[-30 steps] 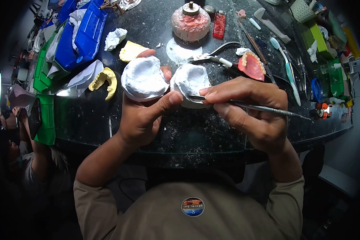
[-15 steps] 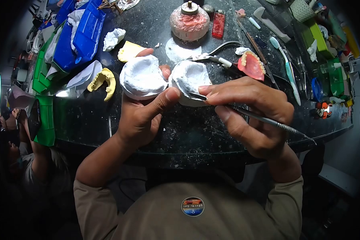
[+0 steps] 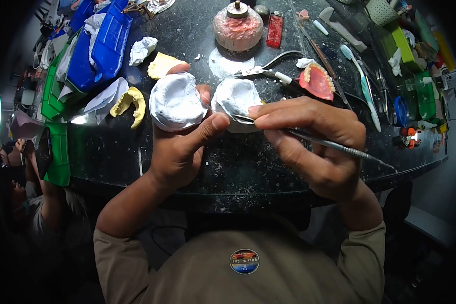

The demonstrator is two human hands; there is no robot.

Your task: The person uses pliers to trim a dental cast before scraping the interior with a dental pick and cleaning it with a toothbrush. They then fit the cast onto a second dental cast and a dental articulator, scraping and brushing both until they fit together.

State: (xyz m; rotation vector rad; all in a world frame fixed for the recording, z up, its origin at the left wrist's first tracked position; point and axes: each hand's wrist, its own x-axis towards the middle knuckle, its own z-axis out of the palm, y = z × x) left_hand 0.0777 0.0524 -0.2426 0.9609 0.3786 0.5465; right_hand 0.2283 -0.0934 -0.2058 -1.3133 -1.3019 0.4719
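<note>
My left hand (image 3: 177, 152) is wrapped round a white plaster dental cast (image 3: 176, 104), its hollow face turned up toward me. A second white cast (image 3: 234, 96) is just to the right, close to my left thumb tip. Between its fingertips, my right hand (image 3: 321, 144) grips a thin metal dental carver (image 3: 342, 148), whose ridged handle slants down to the right. The carver's working end lies against the near right edge of the second cast, where my right fingertips also overlap the rim.
Beyond the casts are pliers (image 3: 276, 60), a pink denture (image 3: 317, 83), a capped glass burner (image 3: 237, 30) and a red lighter (image 3: 274, 30). A yellow arch-shaped cast (image 3: 137, 104) and blue bin (image 3: 104, 55) are left; a toothbrush (image 3: 361, 78) is right.
The cast in my left hand has tilted, showing more of its hollow face. My right hand and the carver have shifted slightly left along the second cast's edge.
</note>
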